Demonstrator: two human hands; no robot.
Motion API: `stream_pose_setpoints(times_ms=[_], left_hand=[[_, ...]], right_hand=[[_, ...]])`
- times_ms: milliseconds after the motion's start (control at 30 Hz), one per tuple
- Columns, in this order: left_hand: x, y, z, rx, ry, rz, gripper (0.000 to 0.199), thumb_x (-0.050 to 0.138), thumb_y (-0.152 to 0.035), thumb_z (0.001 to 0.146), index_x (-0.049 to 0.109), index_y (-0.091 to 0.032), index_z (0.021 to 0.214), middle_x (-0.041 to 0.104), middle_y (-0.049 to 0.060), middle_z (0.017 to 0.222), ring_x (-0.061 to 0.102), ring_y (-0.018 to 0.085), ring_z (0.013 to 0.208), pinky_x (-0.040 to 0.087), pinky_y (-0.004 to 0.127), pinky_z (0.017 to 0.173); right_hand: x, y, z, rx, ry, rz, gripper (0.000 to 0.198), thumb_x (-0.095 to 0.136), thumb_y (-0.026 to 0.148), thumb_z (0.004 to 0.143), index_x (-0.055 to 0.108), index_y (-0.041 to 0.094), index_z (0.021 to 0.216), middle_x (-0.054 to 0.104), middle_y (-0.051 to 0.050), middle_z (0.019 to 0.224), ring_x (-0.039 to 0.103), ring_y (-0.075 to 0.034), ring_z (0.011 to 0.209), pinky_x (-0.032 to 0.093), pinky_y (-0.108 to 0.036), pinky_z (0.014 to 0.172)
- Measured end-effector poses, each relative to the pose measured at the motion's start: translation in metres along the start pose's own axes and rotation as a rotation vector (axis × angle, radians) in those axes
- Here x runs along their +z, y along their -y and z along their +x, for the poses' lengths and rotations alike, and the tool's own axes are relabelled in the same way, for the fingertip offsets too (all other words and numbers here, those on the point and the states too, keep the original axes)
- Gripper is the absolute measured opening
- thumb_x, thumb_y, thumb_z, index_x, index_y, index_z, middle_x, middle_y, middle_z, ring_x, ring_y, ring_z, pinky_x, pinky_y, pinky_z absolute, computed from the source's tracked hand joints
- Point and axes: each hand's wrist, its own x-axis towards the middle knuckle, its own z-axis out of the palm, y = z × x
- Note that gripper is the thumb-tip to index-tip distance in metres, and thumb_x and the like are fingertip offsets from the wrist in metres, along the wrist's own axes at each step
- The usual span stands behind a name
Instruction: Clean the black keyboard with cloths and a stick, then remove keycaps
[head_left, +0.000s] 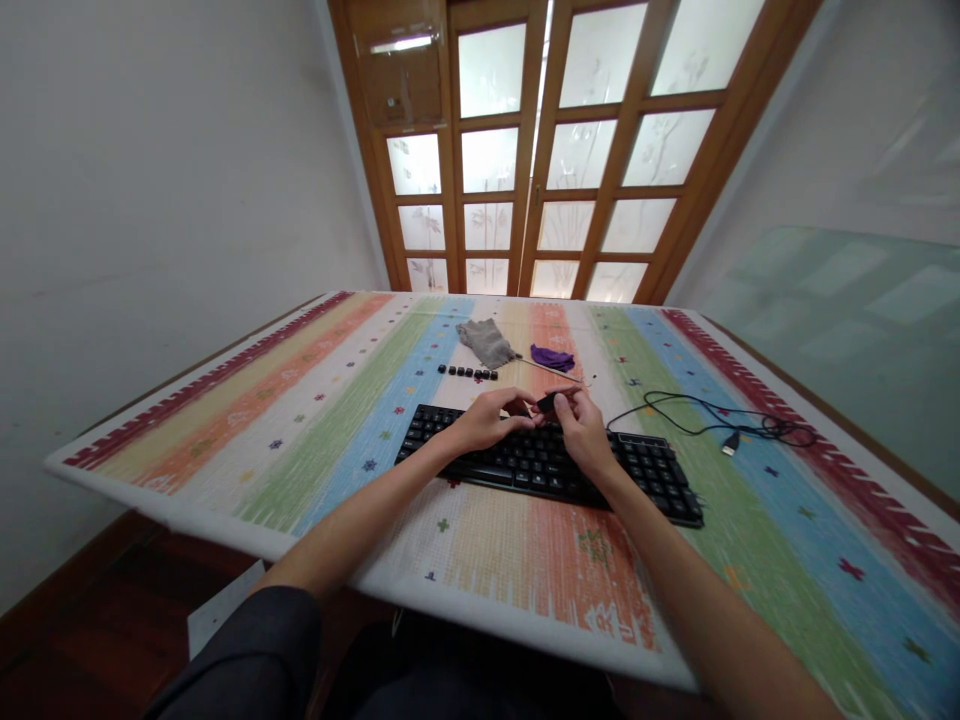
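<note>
A black keyboard (517, 465) lies across the table in front of me, partly covered by both hands. Above its upper edge, my right hand (583, 432) is closed, gripping a small black piece (547, 402) between thumb and fingers; its exact kind is too small to tell. My left hand (491, 418) is curled just left of that piece, thumb and fingers bent together towards it. Whatever its fingertips pinch is hidden. Behind the left hand, several black keycaps (469, 373) form a short row on the tablecloth.
Beyond the keycaps lie a grey cloth (487, 342) and a purple cloth (553, 357), with a thin rod (551, 370) nearby. To the right, the coiled cable (701, 428) ends in a USB plug (730, 444). A striped tablecloth (337, 430) covers the table.
</note>
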Motion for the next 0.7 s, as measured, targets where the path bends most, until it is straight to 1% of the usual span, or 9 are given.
stream_pose_setpoints(times_ms=[133, 200, 333, 433, 500, 567, 700], left_hand=[[0.0032, 0.0038, 0.0018, -0.028, 0.008, -0.001, 0.028, 0.070, -0.031, 0.085, 0.064, -0.015, 0.108, 0.068, 0.001, 0.080, 0.065, 0.014, 0.074, 0.051, 0.029, 0.076], [0.0042, 0.0051, 0.0026, -0.038, 0.006, -0.017, 0.033, 0.071, -0.035, 0.085, 0.063, -0.015, 0.110, 0.067, 0.000, 0.078, 0.064, 0.014, 0.072, 0.051, 0.029, 0.076], [0.0026, 0.0062, 0.0049, -0.070, -0.015, -0.051, 0.042, 0.080, -0.033, 0.076, 0.063, -0.014, 0.108, 0.069, 0.002, 0.082, 0.065, 0.014, 0.075, 0.050, 0.029, 0.076], [-0.0003, 0.0073, 0.0067, -0.111, -0.005, -0.112, 0.047, 0.085, -0.030, 0.069, 0.062, -0.013, 0.106, 0.071, 0.006, 0.085, 0.066, 0.015, 0.077, 0.049, 0.027, 0.071], [-0.0020, 0.0078, 0.0075, -0.111, 0.019, -0.123, 0.044, 0.085, -0.029, 0.069, 0.063, -0.012, 0.103, 0.072, 0.007, 0.087, 0.066, 0.015, 0.078, 0.046, 0.025, 0.066], [-0.0029, 0.0077, 0.0077, -0.095, 0.032, -0.090, 0.037, 0.083, -0.028, 0.070, 0.065, -0.012, 0.099, 0.073, 0.008, 0.088, 0.066, 0.016, 0.079, 0.045, 0.023, 0.064], [-0.0014, 0.0055, 0.0063, -0.076, 0.013, 0.012, 0.027, 0.077, -0.027, 0.076, 0.067, -0.013, 0.096, 0.074, 0.007, 0.089, 0.066, 0.014, 0.076, 0.047, 0.024, 0.065]], right_hand=[[0.0005, -0.0033, -0.0003, -0.004, -0.021, -0.021, 0.048, 0.058, 0.069, 0.081, 0.054, 0.023, 0.094, 0.071, -0.005, 0.075, 0.070, -0.023, 0.064, 0.060, -0.041, 0.065], [0.0001, -0.0035, -0.0002, -0.002, -0.032, -0.024, 0.049, 0.059, 0.069, 0.080, 0.055, 0.022, 0.094, 0.071, -0.005, 0.076, 0.071, -0.023, 0.065, 0.060, -0.040, 0.065], [-0.0015, -0.0012, 0.0008, 0.006, -0.032, -0.008, 0.050, 0.060, 0.071, 0.079, 0.054, 0.023, 0.093, 0.071, -0.005, 0.074, 0.070, -0.023, 0.062, 0.060, -0.040, 0.064], [-0.0028, -0.0004, 0.0016, 0.020, -0.037, -0.008, 0.050, 0.060, 0.070, 0.080, 0.054, 0.023, 0.093, 0.071, -0.004, 0.071, 0.070, -0.023, 0.060, 0.061, -0.041, 0.063], [-0.0037, -0.0013, 0.0021, 0.029, -0.038, -0.013, 0.048, 0.061, 0.069, 0.080, 0.054, 0.023, 0.092, 0.071, -0.004, 0.070, 0.070, -0.024, 0.062, 0.061, -0.042, 0.064], [-0.0044, -0.0030, 0.0025, 0.032, -0.041, -0.020, 0.046, 0.061, 0.067, 0.081, 0.055, 0.022, 0.092, 0.071, -0.005, 0.069, 0.071, -0.025, 0.064, 0.061, -0.043, 0.065], [-0.0053, -0.0054, 0.0030, 0.019, -0.081, -0.036, 0.044, 0.059, 0.064, 0.083, 0.055, 0.022, 0.094, 0.072, -0.006, 0.072, 0.071, -0.025, 0.063, 0.060, -0.043, 0.062]])
